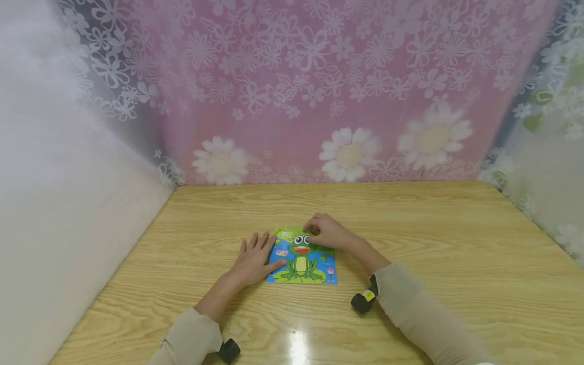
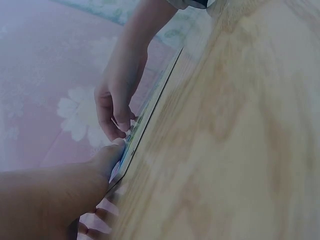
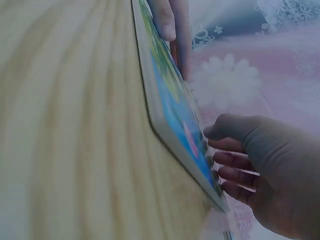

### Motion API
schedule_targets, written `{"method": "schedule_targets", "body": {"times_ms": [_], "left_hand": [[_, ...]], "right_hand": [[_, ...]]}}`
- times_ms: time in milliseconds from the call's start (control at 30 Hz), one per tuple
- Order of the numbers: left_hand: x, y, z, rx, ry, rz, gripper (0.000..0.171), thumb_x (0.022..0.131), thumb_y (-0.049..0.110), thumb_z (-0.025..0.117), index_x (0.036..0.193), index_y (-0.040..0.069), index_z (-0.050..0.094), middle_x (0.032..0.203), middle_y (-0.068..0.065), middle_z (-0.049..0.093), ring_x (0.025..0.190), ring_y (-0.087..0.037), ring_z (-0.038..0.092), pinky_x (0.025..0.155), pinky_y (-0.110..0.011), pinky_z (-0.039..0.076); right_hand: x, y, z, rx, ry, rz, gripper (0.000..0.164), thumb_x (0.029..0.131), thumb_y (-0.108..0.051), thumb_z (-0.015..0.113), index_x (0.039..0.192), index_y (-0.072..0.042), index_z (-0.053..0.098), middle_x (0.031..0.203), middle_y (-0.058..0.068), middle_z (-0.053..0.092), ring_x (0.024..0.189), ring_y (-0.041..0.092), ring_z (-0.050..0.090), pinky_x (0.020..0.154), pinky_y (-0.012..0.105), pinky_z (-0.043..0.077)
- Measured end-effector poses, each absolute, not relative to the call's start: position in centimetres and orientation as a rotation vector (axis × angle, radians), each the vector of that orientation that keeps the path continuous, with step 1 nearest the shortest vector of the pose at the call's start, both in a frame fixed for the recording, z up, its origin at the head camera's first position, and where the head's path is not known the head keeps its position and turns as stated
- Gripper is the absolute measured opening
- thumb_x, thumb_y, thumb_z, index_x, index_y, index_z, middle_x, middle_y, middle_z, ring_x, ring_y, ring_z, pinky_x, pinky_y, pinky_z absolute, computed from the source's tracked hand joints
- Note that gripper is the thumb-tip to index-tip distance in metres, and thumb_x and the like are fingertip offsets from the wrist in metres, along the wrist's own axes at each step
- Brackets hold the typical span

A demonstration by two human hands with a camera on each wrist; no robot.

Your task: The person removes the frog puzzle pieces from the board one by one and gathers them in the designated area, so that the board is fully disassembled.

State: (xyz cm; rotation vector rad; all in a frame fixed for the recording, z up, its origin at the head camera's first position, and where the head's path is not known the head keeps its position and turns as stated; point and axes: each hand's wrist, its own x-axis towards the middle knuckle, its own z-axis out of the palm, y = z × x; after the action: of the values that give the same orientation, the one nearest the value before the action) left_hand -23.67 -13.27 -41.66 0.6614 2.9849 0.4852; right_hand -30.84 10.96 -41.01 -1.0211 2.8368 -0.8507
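Observation:
A square frog puzzle (image 1: 303, 258) lies flat on the wooden table (image 1: 433, 228). My left hand (image 1: 254, 257) rests flat on the table at its left edge, fingers straight, thumb touching the puzzle's left side. My right hand (image 1: 326, 231) covers the puzzle's top right corner and presses down there with bent fingertips; I see no separate piece in it. In the left wrist view the right hand's fingertips (image 2: 125, 127) meet the puzzle's edge (image 2: 152, 102). The right wrist view shows the puzzle (image 3: 172, 100) edge-on, the left hand (image 3: 260, 170) beyond it and right fingers (image 3: 167, 22) on top.
A pink flowered curtain (image 1: 319, 91) hangs along the table's far edge, and pale drapes (image 1: 55, 177) close in the left and right sides. Bare wood surrounds the puzzle. A glare spot (image 1: 297, 347) lies near the front edge.

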Motion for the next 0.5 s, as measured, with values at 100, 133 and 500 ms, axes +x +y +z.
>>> {"method": "schedule_targets", "body": {"times_ms": [100,133,500], "left_hand": [[-23.9,-13.3,-41.9,0.658,2.989,0.464,0.080,0.089,0.059,0.043,0.146,0.007,0.024,0.149,-0.017,0.016,0.134,-0.040,0.006,0.103,-0.059,0.003],[-23.9,-13.3,-42.0,0.661,2.991,0.461,0.080,0.089,0.060,0.043,0.146,0.007,0.024,0.149,-0.017,0.016,0.134,-0.040,0.006,0.103,-0.058,0.004],[-24.1,-13.5,-42.4,0.665,2.990,0.464,0.081,0.089,0.061,0.042,0.146,0.007,0.024,0.149,-0.017,0.016,0.134,-0.040,0.005,0.103,-0.058,0.003]], "right_hand": [[-30.6,10.3,-41.0,-0.988,2.910,-0.812,0.022,0.082,-0.018,0.069,0.101,-0.007,0.066,0.089,-0.001,0.052,0.081,0.017,0.048,0.072,0.030,0.043],[-30.5,10.1,-41.0,-0.972,2.933,-0.802,0.021,0.081,-0.018,0.069,0.100,-0.007,0.066,0.087,-0.001,0.052,0.081,0.017,0.047,0.072,0.030,0.042],[-29.9,9.3,-41.9,-0.919,3.049,-0.820,0.017,0.081,-0.021,0.066,0.094,-0.009,0.065,0.086,-0.002,0.049,0.081,0.018,0.041,0.073,0.032,0.039]]}}
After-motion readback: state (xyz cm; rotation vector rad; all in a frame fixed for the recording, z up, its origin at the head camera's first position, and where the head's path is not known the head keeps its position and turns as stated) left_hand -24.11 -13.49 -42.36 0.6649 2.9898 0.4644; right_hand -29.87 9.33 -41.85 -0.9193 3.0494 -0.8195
